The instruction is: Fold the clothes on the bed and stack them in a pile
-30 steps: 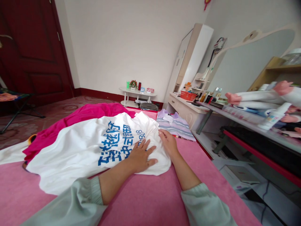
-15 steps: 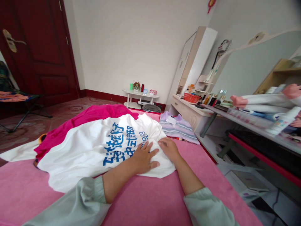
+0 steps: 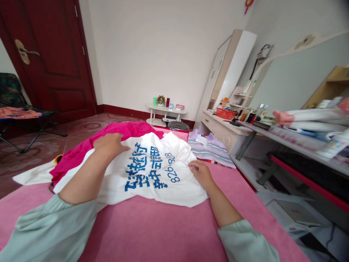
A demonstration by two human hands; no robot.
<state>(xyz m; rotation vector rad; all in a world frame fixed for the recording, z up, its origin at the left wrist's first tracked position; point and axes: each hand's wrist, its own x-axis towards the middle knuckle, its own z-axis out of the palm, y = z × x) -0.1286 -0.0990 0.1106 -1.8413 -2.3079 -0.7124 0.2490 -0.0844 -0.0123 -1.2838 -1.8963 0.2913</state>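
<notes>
In the head view, a white printed shirt (image 3: pixel 188 187) is lying spread on a pink bed cover (image 3: pixel 152 233), with blue Chinese characters and a row of digits starting 826 running across it. The left hand (image 3: pixel 107 145) is hovering at the far left part of the white printed shirt, back upward, where the white cloth is meeting a magenta garment (image 3: pixel 133 128). Its thumb is standing apart from the index finger; the other fingers are hiding behind the hand, so I cannot tell whether they are gripping any cloth. The right hand (image 3: pixel 202 174) is resting on the right edge of the white printed shirt, its fingers curling close together and touching the fabric; I cannot tell whether they are pinching it. Pale green sleeves (image 3: pixel 247 240) are covering both forearms nearly to the wrists.

The magenta garment is bunching along the far left side of the white printed shirt. Just beyond the shirt's far right edge, a lilac striped polo shirt (image 3: pixel 209 147) is lying neatly folded, collar pointing away. Well beyond the white printed shirt, an oval white side table (image 3: pixel 166 108) is standing against the wall, and a red plastic basket (image 3: pixel 225 113) is sitting on a dressing table (image 3: pixel 214 122) farther right. Far to the shirt's left, a camouflage folding chair (image 3: pixel 11 87) is holding an orange cloth (image 3: pixel 19 112).
</notes>
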